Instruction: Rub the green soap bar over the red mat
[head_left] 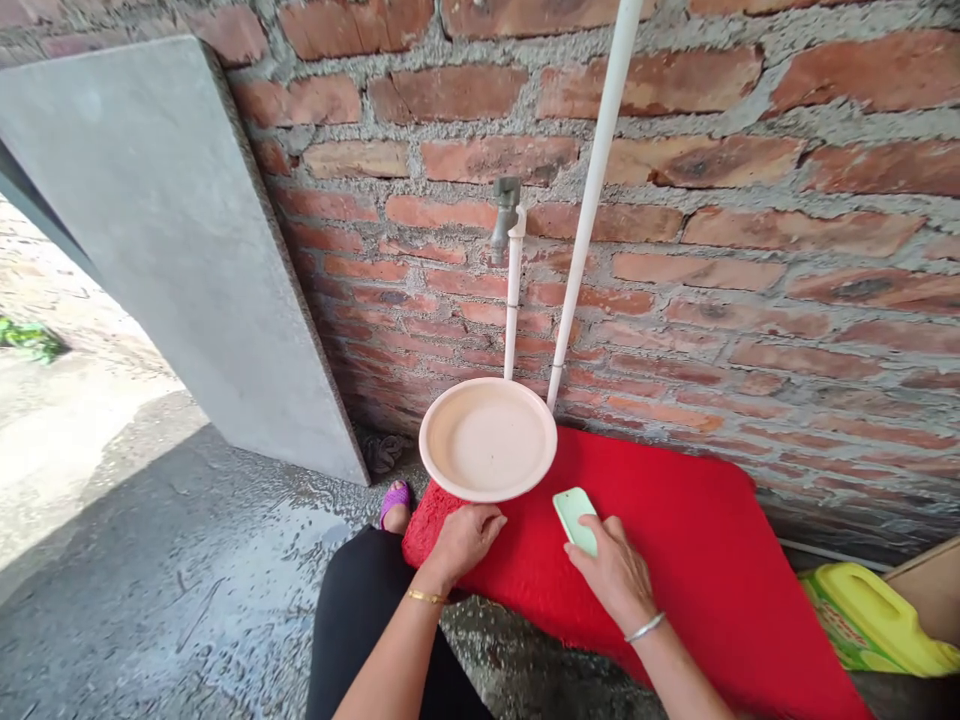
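My left hand, with a gold bracelet at the wrist, rests just in front of the round pale pink basin. Its fingers are curled in and nothing shows in them. My right hand wears a silver bangle and grips a pale green oblong between thumb and fingers. This oblong is flat with rounded corners and a small hole near its far end, like the back of a scrub brush; its underside is hidden. Both the basin and my right hand are over a red cloth spread on a low surface.
Above and behind the basin, a tap sits on a white pipe along the brick wall. A grey slab leans at left over wet concrete. A yellow jug stands at the right, beside cardboard.
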